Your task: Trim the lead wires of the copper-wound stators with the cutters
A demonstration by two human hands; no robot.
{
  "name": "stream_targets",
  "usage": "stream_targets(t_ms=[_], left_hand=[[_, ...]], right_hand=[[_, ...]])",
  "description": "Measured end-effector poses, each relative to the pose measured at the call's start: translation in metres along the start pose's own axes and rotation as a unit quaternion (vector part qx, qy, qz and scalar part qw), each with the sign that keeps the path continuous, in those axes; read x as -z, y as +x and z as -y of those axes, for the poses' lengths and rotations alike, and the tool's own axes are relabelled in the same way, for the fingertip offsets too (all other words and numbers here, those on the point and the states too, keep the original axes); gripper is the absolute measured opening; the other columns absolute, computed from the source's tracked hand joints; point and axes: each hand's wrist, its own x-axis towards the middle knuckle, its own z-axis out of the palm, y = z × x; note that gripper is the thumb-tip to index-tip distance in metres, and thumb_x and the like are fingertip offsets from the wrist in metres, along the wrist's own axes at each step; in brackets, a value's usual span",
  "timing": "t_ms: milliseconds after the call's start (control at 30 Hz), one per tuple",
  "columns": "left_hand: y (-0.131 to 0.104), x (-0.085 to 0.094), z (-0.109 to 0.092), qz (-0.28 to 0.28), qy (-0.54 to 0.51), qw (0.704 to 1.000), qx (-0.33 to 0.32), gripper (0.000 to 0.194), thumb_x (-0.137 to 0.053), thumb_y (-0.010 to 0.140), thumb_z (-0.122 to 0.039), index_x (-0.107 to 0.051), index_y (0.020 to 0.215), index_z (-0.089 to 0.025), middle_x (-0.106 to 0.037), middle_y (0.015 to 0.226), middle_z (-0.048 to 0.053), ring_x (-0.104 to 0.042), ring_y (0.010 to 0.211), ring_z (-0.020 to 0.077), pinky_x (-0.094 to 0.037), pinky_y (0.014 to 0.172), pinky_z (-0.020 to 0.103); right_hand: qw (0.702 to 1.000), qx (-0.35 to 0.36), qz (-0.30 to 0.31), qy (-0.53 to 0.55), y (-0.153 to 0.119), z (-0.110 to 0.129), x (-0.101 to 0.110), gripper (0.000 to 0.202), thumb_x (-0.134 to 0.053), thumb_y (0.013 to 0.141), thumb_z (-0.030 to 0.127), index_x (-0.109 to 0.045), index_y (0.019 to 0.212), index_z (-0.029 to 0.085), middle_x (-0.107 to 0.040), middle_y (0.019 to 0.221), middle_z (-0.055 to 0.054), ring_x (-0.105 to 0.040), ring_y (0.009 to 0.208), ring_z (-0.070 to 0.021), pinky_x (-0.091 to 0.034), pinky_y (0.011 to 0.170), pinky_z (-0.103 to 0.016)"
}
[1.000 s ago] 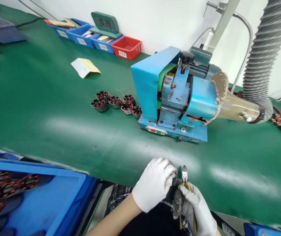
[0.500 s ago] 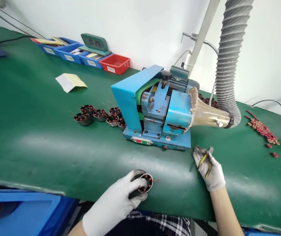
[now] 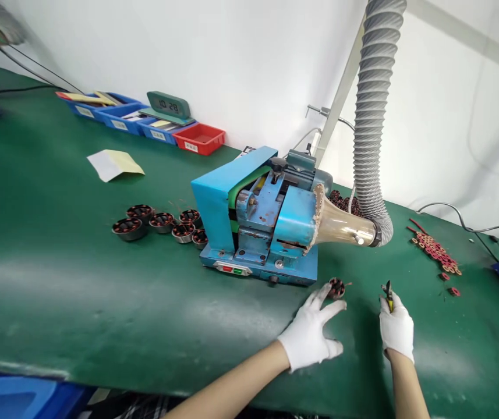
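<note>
A round copper-wound ring part (image 3: 336, 288) rests on the green table just right of the blue machine's base. My left hand (image 3: 312, 333), in a white glove, reaches beside it with fingers spread, the fingertips close to or touching its left side. In my gloved right hand (image 3: 396, 326) are small pliers (image 3: 389, 295) with yellow-green handles, their dark jaws pointing away from me. Several similar ring parts (image 3: 162, 222) stand in a group left of the machine.
The blue belt machine (image 3: 255, 215) stands mid-table, joined to a grey hose (image 3: 374, 116). Small red rings (image 3: 436, 253) lie at right. Blue bins, a red bin (image 3: 200, 138) and a clock (image 3: 168, 106) line the wall; folded paper (image 3: 114, 164) lies in front.
My left hand has moved forward and right with the ring part, setting it by the machine and opening. My right hand has turned, and the pliers now point forward. The view has shifted.
</note>
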Motion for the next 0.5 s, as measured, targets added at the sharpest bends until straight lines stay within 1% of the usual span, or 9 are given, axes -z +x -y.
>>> stream_targets(t_ms=[33,67,100,200,267,333,400,433,500], left_hand=[[0.005,-0.002,0.003,0.001,0.026,1.0,-0.016,0.074,-0.078,0.054,-0.027,-0.051,0.123,-0.029,-0.025,0.146,0.01,-0.028,0.131,0.0356,-0.035,0.101,0.05],[0.006,-0.003,0.007,0.005,0.05,0.998,-0.024,0.07,-0.078,0.054,-0.029,-0.054,0.12,-0.031,-0.024,0.147,0.008,-0.022,0.133,0.0374,-0.032,0.102,0.054],[0.003,-0.002,0.011,0.01,0.067,0.997,-0.028,0.063,-0.078,0.056,-0.031,-0.057,0.116,-0.032,-0.027,0.146,0.007,-0.02,0.133,0.0377,-0.031,0.101,0.055],[-0.021,0.004,0.027,0.015,0.093,0.994,-0.051,0.043,-0.074,0.063,-0.031,-0.062,0.104,-0.029,-0.044,0.136,0.004,-0.029,0.13,0.0324,-0.035,0.102,0.05],[-0.043,0.014,0.036,0.016,0.102,0.991,-0.081,0.034,-0.073,0.065,-0.027,-0.062,0.098,-0.027,-0.055,0.123,0.002,-0.038,0.125,0.0276,-0.035,0.103,0.045],[-0.065,0.026,0.043,0.019,0.108,0.99,-0.092,0.03,-0.071,0.067,-0.023,-0.061,0.094,-0.027,-0.061,0.112,-0.001,-0.044,0.12,0.0246,-0.037,0.102,0.042],[-0.085,0.039,0.048,0.011,0.115,0.99,-0.079,0.029,-0.071,0.067,-0.019,-0.06,0.092,-0.029,-0.063,0.107,-0.004,-0.045,0.119,0.0234,-0.04,0.099,0.039],[-0.094,0.046,0.051,-0.002,0.119,0.991,-0.068,0.029,-0.07,0.067,-0.018,-0.06,0.091,-0.029,-0.064,0.106,-0.004,-0.046,0.119,0.0229,-0.041,0.098,0.037],[-0.109,0.06,0.057,-0.044,0.129,0.99,-0.046,0.028,-0.069,0.067,-0.016,-0.059,0.091,-0.028,-0.064,0.104,-0.004,-0.047,0.117,0.0218,-0.041,0.098,0.035]], right_hand=[[1.0,0.012,0.013,-0.01,-0.003,-0.002,0.002,0.047,-0.047,0.076,0.04,-0.058,0.116,0.018,-0.065,0.095,-0.012,-0.06,0.085,-0.0285,-0.044,0.074,-0.04],[0.999,0.027,0.029,-0.016,-0.005,-0.004,0.004,0.048,-0.045,0.076,0.036,-0.056,0.12,0.02,-0.063,0.104,-0.011,-0.06,0.09,-0.0273,-0.044,0.076,-0.038],[0.997,0.046,0.047,-0.026,-0.006,-0.007,0.006,0.049,-0.044,0.076,0.032,-0.053,0.124,0.022,-0.061,0.112,-0.009,-0.059,0.095,-0.0257,-0.045,0.079,-0.037],[0.982,0.136,0.098,-0.082,-0.009,-0.018,0.004,0.055,-0.036,0.075,0.019,-0.046,0.129,0.023,-0.054,0.123,-0.007,-0.054,0.107,-0.0217,-0.043,0.088,-0.033],[0.969,0.187,0.117,-0.113,-0.01,-0.026,-0.003,0.058,-0.033,0.071,0.01,-0.048,0.125,0.02,-0.052,0.125,-0.009,-0.051,0.113,-0.0213,-0.04,0.094,-0.034],[0.96,0.22,0.134,-0.113,-0.01,-0.032,-0.012,0.061,-0.033,0.065,0.006,-0.05,0.122,0.018,-0.05,0.126,-0.01,-0.049,0.115,-0.0208,-0.037,0.098,-0.034],[0.952,0.25,0.144,-0.099,-0.006,-0.035,-0.018,0.065,-0.032,0.063,0.005,-0.048,0.124,0.018,-0.048,0.128,-0.01,-0.05,0.115,-0.0199,-0.038,0.098,-0.034],[0.951,0.261,0.134,-0.095,-0.004,-0.035,-0.019,0.062,-0.033,0.065,0.007,-0.047,0.125,0.018,-0.048,0.127,-0.011,-0.052,0.113,-0.0207,-0.04,0.097,-0.035],[0.957,0.256,0.087,-0.101,0.001,-0.029,-0.019,0.051,-0.036,0.072,0.017,-0.05,0.121,0.018,-0.054,0.117,-0.014,-0.056,0.106,-0.0258,-0.044,0.091,-0.04]])
